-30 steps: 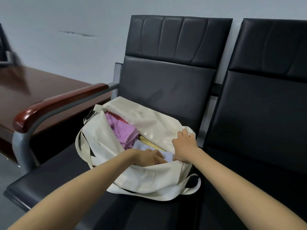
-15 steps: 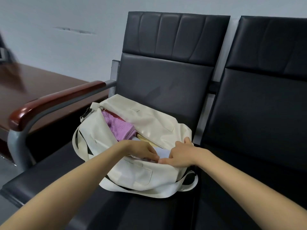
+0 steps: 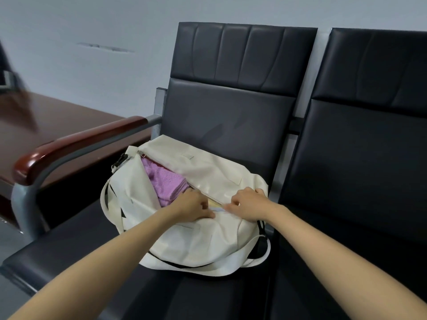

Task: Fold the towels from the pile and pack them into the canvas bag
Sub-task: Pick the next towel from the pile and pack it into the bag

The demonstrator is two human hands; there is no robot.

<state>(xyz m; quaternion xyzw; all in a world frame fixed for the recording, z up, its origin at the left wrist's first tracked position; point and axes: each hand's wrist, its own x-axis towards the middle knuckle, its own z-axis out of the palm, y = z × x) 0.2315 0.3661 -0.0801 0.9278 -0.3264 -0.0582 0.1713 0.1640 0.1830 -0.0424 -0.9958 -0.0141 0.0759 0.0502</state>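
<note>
The cream canvas bag [image 3: 196, 239] lies on the black chair seat with its zipped opening partly agape. A folded purple towel [image 3: 164, 181] shows inside at the left end, and a thin strip of yellow and white towel [image 3: 216, 205] shows between my hands. My left hand [image 3: 194, 206] grips the near edge of the opening, fingers curled. My right hand [image 3: 249, 203] pinches the bag at the right end of the zipper line. The two hands are a few centimetres apart. No towel pile is in view.
The bag's strap [image 3: 231, 262] loops over the seat front. A wood-topped metal armrest [image 3: 76, 146] runs along the left, with a dark wooden table [image 3: 46, 125] beyond it. A second black chair [image 3: 358, 181] stands on the right.
My right hand came off the far flap and moved to the zipper's right end. The opening has narrowed there, hiding most of the white and yellow towels. My left hand pulled out to the near edge.
</note>
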